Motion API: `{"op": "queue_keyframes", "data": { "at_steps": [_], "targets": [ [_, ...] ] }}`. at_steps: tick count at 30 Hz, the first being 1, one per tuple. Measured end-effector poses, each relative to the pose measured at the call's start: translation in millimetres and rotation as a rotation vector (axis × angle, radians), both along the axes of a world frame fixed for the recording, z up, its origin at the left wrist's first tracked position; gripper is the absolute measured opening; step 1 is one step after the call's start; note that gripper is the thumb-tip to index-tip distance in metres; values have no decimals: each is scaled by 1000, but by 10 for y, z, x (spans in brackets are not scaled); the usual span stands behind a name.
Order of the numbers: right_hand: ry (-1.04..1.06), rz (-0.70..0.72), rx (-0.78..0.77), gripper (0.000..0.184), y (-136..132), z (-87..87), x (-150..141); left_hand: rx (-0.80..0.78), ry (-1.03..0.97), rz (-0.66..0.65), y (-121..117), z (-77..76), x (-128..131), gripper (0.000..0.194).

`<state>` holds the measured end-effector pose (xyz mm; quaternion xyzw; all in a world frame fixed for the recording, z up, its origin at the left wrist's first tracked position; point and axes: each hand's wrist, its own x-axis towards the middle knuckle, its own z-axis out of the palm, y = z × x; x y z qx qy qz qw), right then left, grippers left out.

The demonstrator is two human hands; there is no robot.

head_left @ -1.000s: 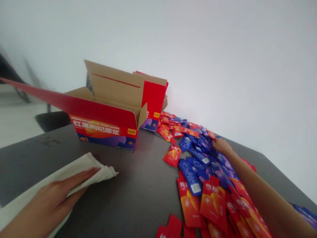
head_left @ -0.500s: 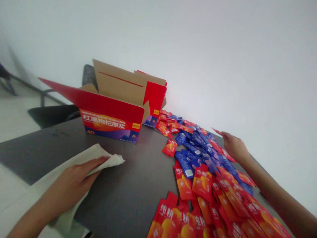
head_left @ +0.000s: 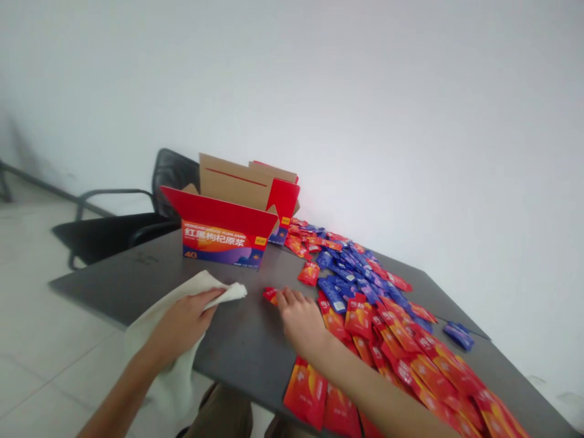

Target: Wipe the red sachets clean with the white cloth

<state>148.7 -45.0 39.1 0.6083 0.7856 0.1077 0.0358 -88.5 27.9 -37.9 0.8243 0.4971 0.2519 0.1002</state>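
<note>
Gripping a white cloth (head_left: 150, 328) before the open box (head_left: 223, 243), the left hand (head_left: 182, 319) is closed on it; the right hand (head_left: 301, 319) pinches one red sachet (head_left: 270, 295), before the box's right end. Only this one seems in work; many loose sachets (head_left: 359, 317) remain right of the box, its inside hidden.

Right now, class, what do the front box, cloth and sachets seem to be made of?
Front box: likely cardboard, smooth and printed outside, plain brown inside. Cloth: probably fabric, matt, hanging in soft folds. Sachets: plastic film or foil, perhaps, smooth with a slight sheen, thin flat edges.
</note>
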Motion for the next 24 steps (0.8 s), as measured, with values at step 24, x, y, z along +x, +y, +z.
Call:
{"op": "queue_keyframes", "data": {
  "at_steps": [24],
  "targets": [
    [1032, 206, -326, 58, 392, -484, 233, 120, 199, -281, 87, 373, 649, 46]
  ]
}}
